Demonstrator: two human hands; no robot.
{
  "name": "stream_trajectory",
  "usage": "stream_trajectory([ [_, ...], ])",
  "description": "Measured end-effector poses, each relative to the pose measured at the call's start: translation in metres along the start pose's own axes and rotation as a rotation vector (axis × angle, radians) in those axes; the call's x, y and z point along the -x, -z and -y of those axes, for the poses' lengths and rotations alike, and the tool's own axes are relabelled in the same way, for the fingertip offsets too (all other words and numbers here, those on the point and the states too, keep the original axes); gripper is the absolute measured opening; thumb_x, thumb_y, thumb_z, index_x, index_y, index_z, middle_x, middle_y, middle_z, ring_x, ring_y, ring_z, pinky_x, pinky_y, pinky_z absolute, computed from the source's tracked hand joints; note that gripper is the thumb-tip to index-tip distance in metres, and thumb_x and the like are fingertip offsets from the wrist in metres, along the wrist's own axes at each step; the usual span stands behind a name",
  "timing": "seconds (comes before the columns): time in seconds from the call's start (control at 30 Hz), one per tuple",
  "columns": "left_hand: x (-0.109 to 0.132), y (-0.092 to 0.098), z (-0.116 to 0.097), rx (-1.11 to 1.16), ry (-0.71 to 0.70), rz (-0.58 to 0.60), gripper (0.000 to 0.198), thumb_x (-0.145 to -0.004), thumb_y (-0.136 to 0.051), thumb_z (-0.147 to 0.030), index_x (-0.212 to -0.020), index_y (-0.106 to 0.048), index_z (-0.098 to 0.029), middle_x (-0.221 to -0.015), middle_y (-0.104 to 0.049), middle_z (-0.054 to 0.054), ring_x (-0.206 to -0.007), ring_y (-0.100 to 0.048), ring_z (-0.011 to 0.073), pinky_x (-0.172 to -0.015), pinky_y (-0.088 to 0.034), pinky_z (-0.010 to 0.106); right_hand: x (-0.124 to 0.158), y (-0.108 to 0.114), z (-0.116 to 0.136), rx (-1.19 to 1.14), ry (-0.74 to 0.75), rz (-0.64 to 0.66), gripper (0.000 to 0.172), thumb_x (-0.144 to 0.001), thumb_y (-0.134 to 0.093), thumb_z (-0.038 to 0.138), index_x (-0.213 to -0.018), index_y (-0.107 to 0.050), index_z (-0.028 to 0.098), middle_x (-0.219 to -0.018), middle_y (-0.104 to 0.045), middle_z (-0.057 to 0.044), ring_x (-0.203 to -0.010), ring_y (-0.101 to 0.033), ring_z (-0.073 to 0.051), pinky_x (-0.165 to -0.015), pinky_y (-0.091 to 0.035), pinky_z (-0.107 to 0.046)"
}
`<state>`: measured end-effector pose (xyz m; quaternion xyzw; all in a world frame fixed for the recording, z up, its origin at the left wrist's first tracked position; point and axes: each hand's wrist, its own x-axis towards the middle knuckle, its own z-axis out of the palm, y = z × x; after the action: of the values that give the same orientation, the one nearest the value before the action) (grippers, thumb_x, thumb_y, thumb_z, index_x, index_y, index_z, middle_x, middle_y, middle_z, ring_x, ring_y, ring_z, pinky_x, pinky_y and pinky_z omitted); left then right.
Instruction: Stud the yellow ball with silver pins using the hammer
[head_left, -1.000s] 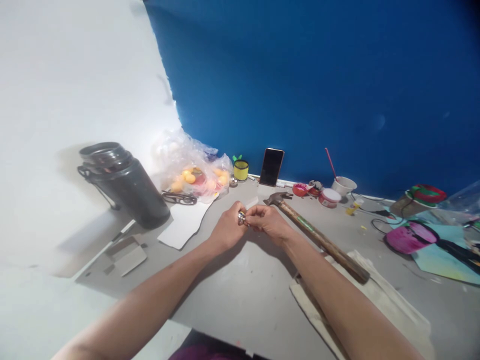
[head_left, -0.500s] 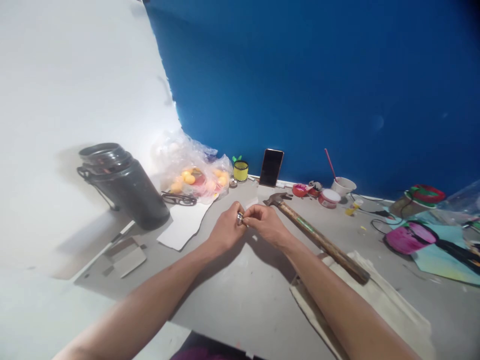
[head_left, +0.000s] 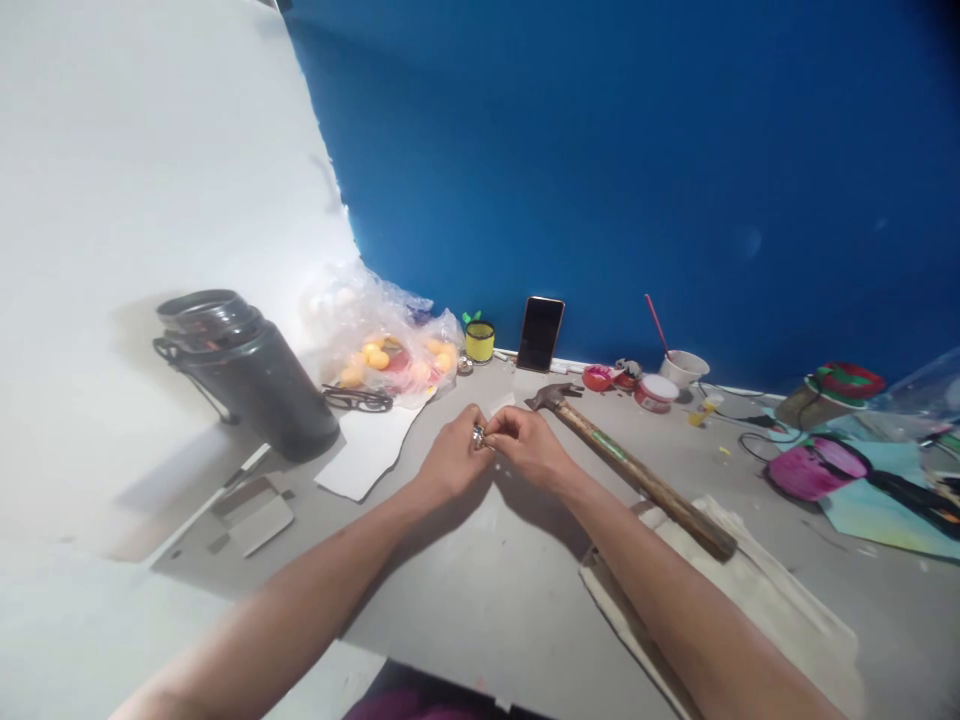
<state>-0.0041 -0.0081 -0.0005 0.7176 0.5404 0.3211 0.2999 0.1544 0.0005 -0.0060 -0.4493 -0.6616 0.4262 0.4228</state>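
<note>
Two bare forearms reach from the near edge across a grey table (head_left: pixel 480 590). At near right a pale folded cloth (head_left: pixel 765 610) lies under the right forearm, and at near left sit flat cardboard scraps (head_left: pixel 253 507). At mid-table the left hand (head_left: pixel 448 466) and the right hand (head_left: pixel 529 450) meet, fingers curled in, the fingertips of both closed together on a small silvery object (head_left: pixel 478 436), which is held just above the table between the two hands; its exact form is too small to make out. Just right of the right hand a hammer (head_left: pixel 637 472) lies flat, its head far and left, its wooden handle running near and right onto the cloth. Left of the hands lies a white sheet (head_left: pixel 366 452), with a dark jar (head_left: pixel 251 375) tilted beyond it at far left. Farther on, black scissors (head_left: pixel 358 398) rest beside a clear plastic bag (head_left: pixel 379 330) holding yellow and orange pieces. Along the far edge, left to right, stand a yellow cup (head_left: pixel 480 342), a dark phone (head_left: pixel 543 333) leaning upright on the blue wall (head_left: pixel 637 150), a red-and-white tub (head_left: pixel 654 393) and a white cup (head_left: pixel 684 368) with a red stick in it.
</note>
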Motion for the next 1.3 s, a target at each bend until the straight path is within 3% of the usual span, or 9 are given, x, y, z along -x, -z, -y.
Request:
stream_trajectory([
  [0.23,-0.002,0.000,-0.005,0.043,0.021,-0.010,0.018,-0.070,-0.060,-0.025,-0.073,-0.042,-0.023,-0.068,-0.050,-0.005,-0.066,-0.046,0.0152,-0.060,-0.032,0.028,0.002,0.005,0.012,0.100,0.012,0.005,0.002,-0.073,-0.062,0.019,-0.072,-0.061,0.020,-0.072,-0.066,0.002,-0.071,-0.057,-0.015,-0.069,-0.042,-0.028],
  [0.37,-0.002,0.000,-0.007,0.146,0.040,0.027,0.017,-0.065,-0.060,-0.022,-0.074,-0.045,-0.022,-0.067,-0.051,-0.006,-0.065,-0.047,0.0141,-0.059,-0.033,0.027,0.002,0.013,0.018,0.009,-0.074,0.037,0.008,-0.071,-0.067,0.025,-0.074,-0.063,0.019,-0.071,-0.065,0.002,-0.069,-0.057,-0.015,-0.066,-0.042,-0.026],
  [0.67,-0.003,-0.001,-0.009,0.258,0.106,0.041,0.020,-0.064,-0.065,-0.021,-0.075,-0.049,-0.021,-0.065,-0.049,-0.007,-0.061,-0.044,0.0114,-0.057,-0.033,0.026,0.004,0.016,0.019,-0.102,-0.107,0.033,0.013,-0.070,-0.069,0.030,-0.076,-0.066,0.018,-0.072,-0.068,0.001,-0.069,-0.059,-0.014,-0.067,-0.045,-0.026],
  [0.83,-0.002,-0.001,-0.010,0.268,0.121,0.062,0.021,-0.064,-0.066,-0.023,-0.076,-0.049,-0.021,-0.064,-0.050,-0.007,-0.058,-0.043,0.0104,-0.055,-0.032,0.025,0.004,0.016,0.020,-0.069,-0.093,0.033,0.019,-0.069,-0.073,0.034,-0.077,-0.067,0.018,-0.073,-0.068,0.001,-0.068,-0.059,-0.014,-0.065,-0.044,-0.026],
  [1.17,-0.002,0.000,-0.007,0.344,0.116,0.106,0.021,-0.065,-0.065,-0.026,-0.078,-0.048,-0.021,-0.058,-0.047,-0.009,-0.050,-0.043,0.0086,-0.049,-0.031,0.022,0.006,0.010,0.023,0.030,-0.041,-0.024,0.010,-0.069,-0.069,0.027,-0.071,-0.064,0.018,-0.069,-0.066,0.001,-0.067,-0.057,-0.014,-0.065,-0.044,-0.026],
  [1.3,0.000,-0.002,-0.010,0.483,0.145,0.142,0.026,-0.064,-0.068,-0.026,-0.081,-0.050,-0.021,-0.059,-0.050,-0.009,-0.048,-0.043,0.0073,-0.047,-0.033,0.022,0.001,0.021,0.020,-0.006,-0.053,-0.032,0.015,-0.073,-0.070,0.033,-0.074,-0.065,0.019,-0.072,-0.068,0.000,-0.068,-0.061,-0.015,-0.067,-0.047,-0.027],
])
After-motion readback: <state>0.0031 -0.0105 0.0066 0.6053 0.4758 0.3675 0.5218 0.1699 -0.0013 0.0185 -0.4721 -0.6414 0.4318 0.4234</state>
